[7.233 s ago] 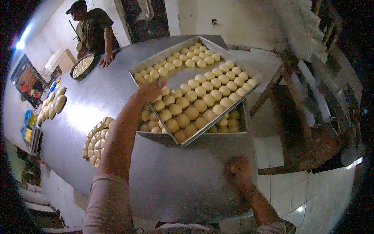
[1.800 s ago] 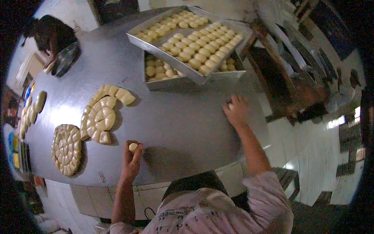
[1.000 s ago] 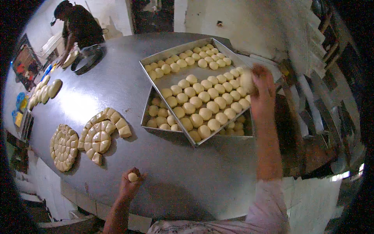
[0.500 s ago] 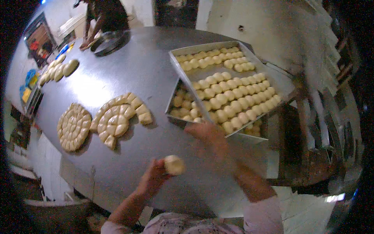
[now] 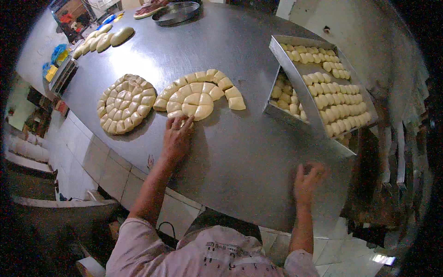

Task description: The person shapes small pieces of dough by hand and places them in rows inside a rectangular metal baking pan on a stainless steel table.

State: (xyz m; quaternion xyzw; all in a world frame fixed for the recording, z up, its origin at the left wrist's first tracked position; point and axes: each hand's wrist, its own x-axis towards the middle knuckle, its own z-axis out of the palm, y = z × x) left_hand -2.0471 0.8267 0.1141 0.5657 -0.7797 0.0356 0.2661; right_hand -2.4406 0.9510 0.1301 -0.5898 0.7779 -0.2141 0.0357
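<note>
My left hand [image 5: 177,141] is at the near edge of a round of dough cut into wedges and blocks [image 5: 196,99]. Its fingers close around a small dough piece there, mostly hidden under them. A second scored dough round [image 5: 125,104], still whole in outline, lies just left. Away to the right, my right hand [image 5: 308,181] hovers over the steel table, blurred, its fingers apart and nothing visible in them. Beyond it a metal tray [image 5: 302,90] carries rows of small round dough balls [image 5: 341,101].
That tray rests tilted across another tray [image 5: 285,114] of dough balls. Oval dough lumps [image 5: 121,36] lie at the far left. A round dark pan [image 5: 176,14] stands at the far edge of the steel table [image 5: 240,161]. Metal racks [image 5: 394,157] flank the right side.
My left hand held a dough ball and now grips at the cut round without that ball. My right hand has drawn back from the trays. The view has shifted, moving the table's things rightward and up.
</note>
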